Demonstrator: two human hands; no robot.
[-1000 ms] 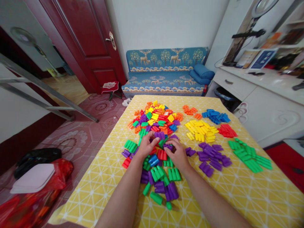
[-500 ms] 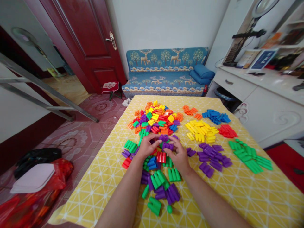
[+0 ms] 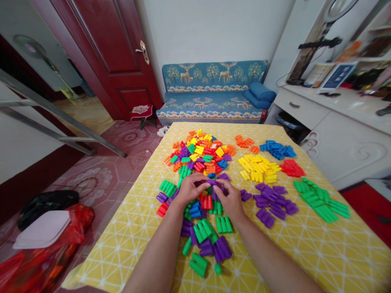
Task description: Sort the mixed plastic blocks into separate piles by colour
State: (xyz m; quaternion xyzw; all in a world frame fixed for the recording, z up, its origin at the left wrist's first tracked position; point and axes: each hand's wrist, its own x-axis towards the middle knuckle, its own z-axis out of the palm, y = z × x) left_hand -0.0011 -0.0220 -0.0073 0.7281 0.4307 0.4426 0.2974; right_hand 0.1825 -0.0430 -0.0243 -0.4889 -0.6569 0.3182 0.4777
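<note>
My left hand [image 3: 190, 190] and my right hand [image 3: 231, 200] meet over the middle of the table. Between their fingertips is a purple plastic building block [image 3: 211, 182], partly covered by the fingers; whether it is one piece or two joined cannot be seen. Right under the hands lie red blocks [image 3: 206, 202], a blue block [image 3: 195, 210] and some green ones. Closer to me, green blocks [image 3: 204, 230] and purple blocks [image 3: 222, 248] are scattered between my forearms. Beyond my fingers is a mixed-colour heap [image 3: 201, 152].
Sorted piles lie on the right: yellow [image 3: 259, 167], purple [image 3: 273, 201], green [image 3: 322, 199], red [image 3: 292, 168], blue [image 3: 277, 149] and orange [image 3: 243, 141]. The yellow patterned tablecloth [image 3: 128, 244] covers the table. A blue sofa [image 3: 210, 99] stands behind it, and a white cabinet [image 3: 351, 142] to the right.
Half a second ago two purple blocks showed apart, one in each hand. My hands have brought them together, and the fingers now close around the purple piece.
</note>
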